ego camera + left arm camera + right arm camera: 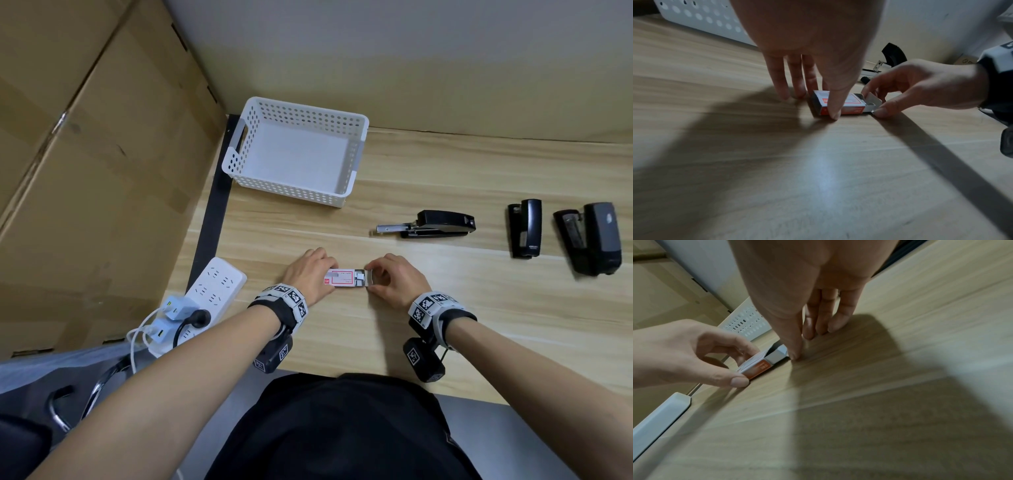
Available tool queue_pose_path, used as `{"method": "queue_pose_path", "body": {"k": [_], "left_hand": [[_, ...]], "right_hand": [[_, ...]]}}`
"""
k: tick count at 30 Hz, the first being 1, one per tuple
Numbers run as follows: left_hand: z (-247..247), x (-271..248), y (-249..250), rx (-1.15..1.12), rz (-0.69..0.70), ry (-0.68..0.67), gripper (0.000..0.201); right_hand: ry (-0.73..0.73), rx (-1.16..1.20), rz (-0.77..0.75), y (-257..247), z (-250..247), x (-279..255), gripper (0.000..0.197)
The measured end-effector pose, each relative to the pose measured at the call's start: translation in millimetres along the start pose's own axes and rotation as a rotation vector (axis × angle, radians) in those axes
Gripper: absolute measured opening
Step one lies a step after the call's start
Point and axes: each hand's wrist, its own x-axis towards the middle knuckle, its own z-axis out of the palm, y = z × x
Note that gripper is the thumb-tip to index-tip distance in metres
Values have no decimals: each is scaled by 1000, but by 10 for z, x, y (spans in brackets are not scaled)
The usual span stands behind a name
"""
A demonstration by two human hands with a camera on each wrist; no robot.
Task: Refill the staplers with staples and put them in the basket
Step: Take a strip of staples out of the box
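staple box [339, 277] lies flat on the wooden table [445, 308], its right end open. left hand [310, 274] pinches the box's sleeve between thumb and fingers; right hand [394, 281] pinches the opened end flap. white basket [239, 150] sits beyond at the left. three black staplers stand apart to the right: open stapler [431, 224], middle stapler [524, 228], far stapler [592, 238]. power strip [205, 294] lies at the left edge beside cardboard boxes [85, 154].

Staple box [339, 277] flat on table, open, three black staplers [442, 224] beyond, white basket [356, 161] empty
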Motion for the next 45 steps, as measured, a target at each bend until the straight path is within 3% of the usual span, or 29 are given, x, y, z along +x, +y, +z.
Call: {"method": "queue_pose_path", "body": {"k": [27, 31, 38, 45], "left_hand": [[61, 5, 161, 54, 43, 5, 36], [84, 31, 194, 38, 63, 18, 38], [100, 48, 223, 25, 80, 23, 34], [94, 67, 216, 5, 79, 18, 32]], "right_hand": [[31, -3, 13, 48, -24, -149, 34], [63, 33, -37, 1, -40, -133, 41], [97, -22, -56, -26, -39, -112, 11], [91, -88, -41, -22, -56, -98, 16]]}}
